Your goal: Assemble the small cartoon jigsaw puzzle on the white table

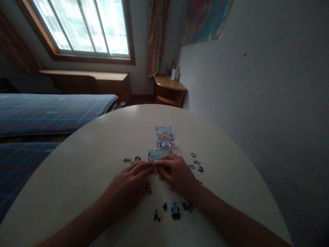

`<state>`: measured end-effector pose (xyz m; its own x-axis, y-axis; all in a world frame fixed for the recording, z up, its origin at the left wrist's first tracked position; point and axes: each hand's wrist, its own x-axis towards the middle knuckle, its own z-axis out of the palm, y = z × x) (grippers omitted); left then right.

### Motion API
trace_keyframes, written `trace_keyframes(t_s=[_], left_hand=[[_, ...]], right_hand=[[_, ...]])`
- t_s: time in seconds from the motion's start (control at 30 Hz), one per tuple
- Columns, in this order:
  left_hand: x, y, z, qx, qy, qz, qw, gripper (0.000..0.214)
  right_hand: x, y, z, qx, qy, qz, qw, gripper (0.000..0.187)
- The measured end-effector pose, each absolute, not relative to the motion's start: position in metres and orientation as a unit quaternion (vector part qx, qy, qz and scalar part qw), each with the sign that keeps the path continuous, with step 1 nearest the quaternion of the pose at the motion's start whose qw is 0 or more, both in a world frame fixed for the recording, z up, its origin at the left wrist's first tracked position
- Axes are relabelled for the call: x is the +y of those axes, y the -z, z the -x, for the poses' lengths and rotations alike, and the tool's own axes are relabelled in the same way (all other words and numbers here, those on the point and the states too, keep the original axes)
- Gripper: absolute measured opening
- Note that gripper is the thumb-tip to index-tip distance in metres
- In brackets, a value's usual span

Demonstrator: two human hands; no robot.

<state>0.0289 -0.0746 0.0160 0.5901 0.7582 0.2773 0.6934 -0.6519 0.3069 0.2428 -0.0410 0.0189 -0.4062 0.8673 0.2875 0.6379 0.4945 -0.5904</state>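
A partly joined jigsaw puzzle [158, 154] lies on the round white table, its top strip showing light lettering on teal. At its lower edge, the fingertips of my left hand [131, 181] and my right hand [178, 173] meet over a small, colourful puzzle piece [154, 168]. Both hands are closed, fingers pressed together against it; the exact hold is partly hidden. Just beyond the puzzle sits a printed picture sheet [166, 137]. Nearer me lies a joined blue section [175, 208], with a loose piece [157, 215] to its left.
Several loose pieces lie right of my right hand, among them one piece [200, 168]; a few more [127, 160] are at the left. The table [102, 140] has a curved edge. A plaid mattress [51, 113] stands left, a wall [257, 103] right, and a corner shelf [169, 84] behind.
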Motion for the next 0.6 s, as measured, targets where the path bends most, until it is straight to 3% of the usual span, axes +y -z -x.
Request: trace_keyframes(t_s=[0.6], left_hand=[[-0.0730,-0.0176,-0.0286,0.416,-0.198,-0.885,0.071,0.034]], right_hand=[[-0.0451,-0.0262,-0.2470,-0.810,-0.184,0.489,0.265,0.032]])
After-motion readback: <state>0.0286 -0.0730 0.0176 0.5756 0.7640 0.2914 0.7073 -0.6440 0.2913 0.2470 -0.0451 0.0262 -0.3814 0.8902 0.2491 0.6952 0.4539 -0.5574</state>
